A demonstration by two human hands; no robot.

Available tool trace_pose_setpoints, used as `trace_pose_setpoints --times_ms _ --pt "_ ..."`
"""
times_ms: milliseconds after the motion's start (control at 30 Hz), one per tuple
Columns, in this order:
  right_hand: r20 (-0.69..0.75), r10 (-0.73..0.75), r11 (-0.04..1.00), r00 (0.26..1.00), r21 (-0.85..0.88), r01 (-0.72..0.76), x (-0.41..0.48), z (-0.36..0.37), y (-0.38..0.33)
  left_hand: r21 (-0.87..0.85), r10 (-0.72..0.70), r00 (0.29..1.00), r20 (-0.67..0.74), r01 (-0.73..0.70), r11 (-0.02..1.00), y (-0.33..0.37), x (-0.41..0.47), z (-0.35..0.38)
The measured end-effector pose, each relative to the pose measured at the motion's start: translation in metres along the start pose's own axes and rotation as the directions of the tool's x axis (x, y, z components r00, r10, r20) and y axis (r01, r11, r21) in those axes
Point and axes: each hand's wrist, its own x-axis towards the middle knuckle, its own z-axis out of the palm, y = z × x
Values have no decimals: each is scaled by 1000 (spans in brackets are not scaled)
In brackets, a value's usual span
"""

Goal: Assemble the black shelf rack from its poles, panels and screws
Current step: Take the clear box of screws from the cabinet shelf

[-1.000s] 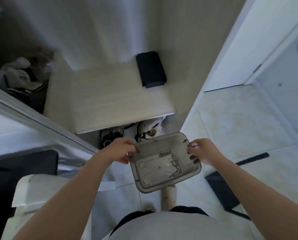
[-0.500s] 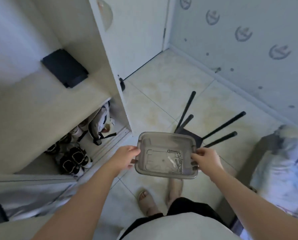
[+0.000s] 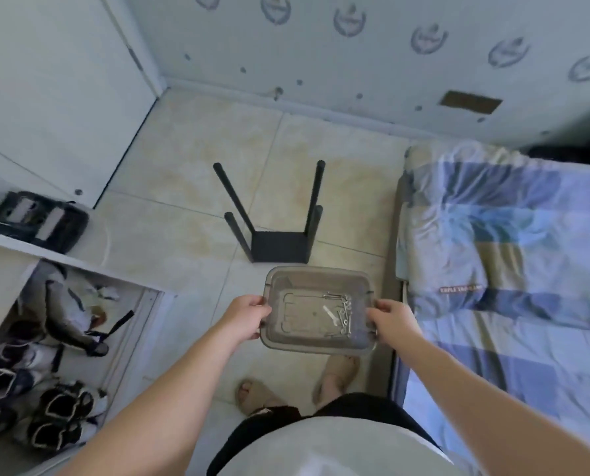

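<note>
I carry a grey translucent plastic tray (image 3: 300, 280) at waist height. My left hand (image 3: 245, 316) grips its left rim and my right hand (image 3: 391, 319) grips its right rim. Several silver screws (image 3: 343, 314) and a small white piece lie in the tray's right half. On the tiled floor just beyond the tray stands the partly built black rack (image 3: 280, 247): a black square panel with several black poles (image 3: 317, 194) sticking up from its corners.
A bed with a blue and grey checked cover (image 3: 506, 255) fills the right side. At the left are a white cabinet (image 3: 46, 80), a shelf with a black case (image 3: 36, 219) and shoes (image 3: 46, 372) below. My sandalled feet (image 3: 252, 395) stand under the tray.
My view has swung right from the shoe cabinet toward the bed. The black rack now sits straight ahead of the tray. Both hands keep the same hold on the tray.
</note>
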Motion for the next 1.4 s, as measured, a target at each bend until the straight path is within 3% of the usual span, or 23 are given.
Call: trace_pose_setpoints --times_ms 367,633,733,967,1200,1400 --pt "24 105 993 994 47 -106 125 -48 34 247 -106 994 -40 113 963 0 131 133" --pt "68 155 987 986 31 -157 293 15 114 372 -181 983 -27 177 911 -79 313 199" --pt "82 141 990 987 13 -143 370 44 143 468 -181 983 4 159 869 -115 397 218" --pt "6 111 994 994 -13 -111 512 97 196 489 -131 991 23 103 866 -161 544 253" --pt "-47 13 999 999 41 -11 571 103 213 430 -43 999 0 39 902 -159 597 271" --pt "-28 32 999 999 14 -32 532 93 207 530 -101 995 17 76 845 -148 558 266"
